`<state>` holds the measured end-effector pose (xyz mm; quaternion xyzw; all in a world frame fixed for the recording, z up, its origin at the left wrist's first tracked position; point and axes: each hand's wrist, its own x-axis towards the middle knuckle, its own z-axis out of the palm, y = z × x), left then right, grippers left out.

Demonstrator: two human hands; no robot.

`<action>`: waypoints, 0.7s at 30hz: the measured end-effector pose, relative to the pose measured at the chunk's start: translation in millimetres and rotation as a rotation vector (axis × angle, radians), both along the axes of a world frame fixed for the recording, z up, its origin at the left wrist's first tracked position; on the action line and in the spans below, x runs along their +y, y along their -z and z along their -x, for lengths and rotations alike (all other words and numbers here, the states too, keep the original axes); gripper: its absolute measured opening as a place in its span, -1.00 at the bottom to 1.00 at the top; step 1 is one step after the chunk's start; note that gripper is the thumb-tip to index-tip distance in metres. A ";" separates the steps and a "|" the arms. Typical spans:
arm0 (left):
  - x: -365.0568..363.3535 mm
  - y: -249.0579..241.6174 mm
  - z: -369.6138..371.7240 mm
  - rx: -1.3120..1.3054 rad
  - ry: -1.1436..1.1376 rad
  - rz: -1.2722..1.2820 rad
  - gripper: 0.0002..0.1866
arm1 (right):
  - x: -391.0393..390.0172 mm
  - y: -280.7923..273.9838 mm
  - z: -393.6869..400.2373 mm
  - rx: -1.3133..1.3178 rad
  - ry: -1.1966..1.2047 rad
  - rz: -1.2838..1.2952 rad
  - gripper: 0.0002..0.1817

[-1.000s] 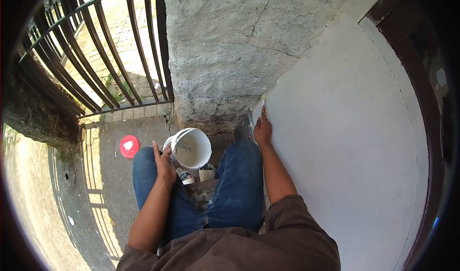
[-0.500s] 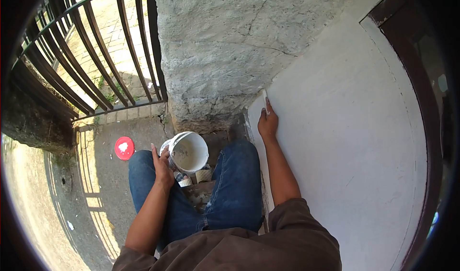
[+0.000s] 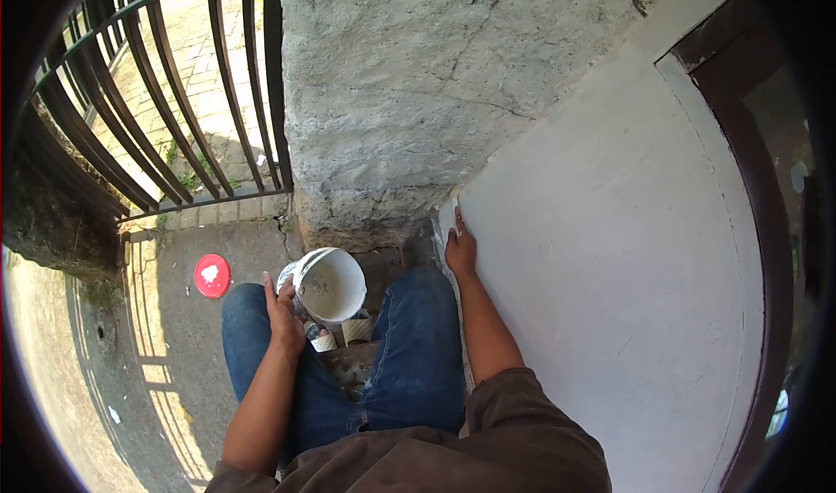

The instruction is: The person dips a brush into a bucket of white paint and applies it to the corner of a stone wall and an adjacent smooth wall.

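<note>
My left hand (image 3: 284,317) grips the side of a white plastic bucket (image 3: 351,286), which is tilted so that its mouth faces me. Pale smears coat the inside of the bucket, and it hangs between my knees above my feet. On the right, my right hand (image 3: 461,251) is closed on a thin, pale scraper (image 3: 455,202). Its edge lies against the smooth white wall (image 3: 601,266), close to the corner with the rough wall. Most of the scraper is hidden by my fingers.
A red lid (image 3: 212,276) with white paste on it lies on the concrete floor (image 3: 196,345) to the left. Ahead stands a rough, cracked wall (image 3: 392,101). A dark metal gate (image 3: 209,84) is at upper left, and a brown frame (image 3: 740,118) edges the white wall.
My right hand has moved down along the corner of the wall with the scraper. My left hand still holds the bucket. The view has shifted slightly.
</note>
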<state>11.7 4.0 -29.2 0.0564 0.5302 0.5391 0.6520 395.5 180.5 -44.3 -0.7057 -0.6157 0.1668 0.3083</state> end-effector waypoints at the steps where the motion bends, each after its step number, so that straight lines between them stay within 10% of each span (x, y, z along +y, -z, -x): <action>1: 0.8 7.4 4.8 -0.069 -0.012 -0.047 0.10 | 3.9 11.4 -6.3 -0.044 -0.024 -0.030 -0.37; 15: 5.9 36.5 23.5 -0.330 -0.001 -0.250 0.14 | -15.0 -223.1 19.4 0.052 -0.026 -0.399 -0.47; 21: -7.1 5.4 25.8 -0.457 -0.003 -0.273 0.14 | -18.1 -165.8 44.6 0.060 -0.022 -0.318 -0.35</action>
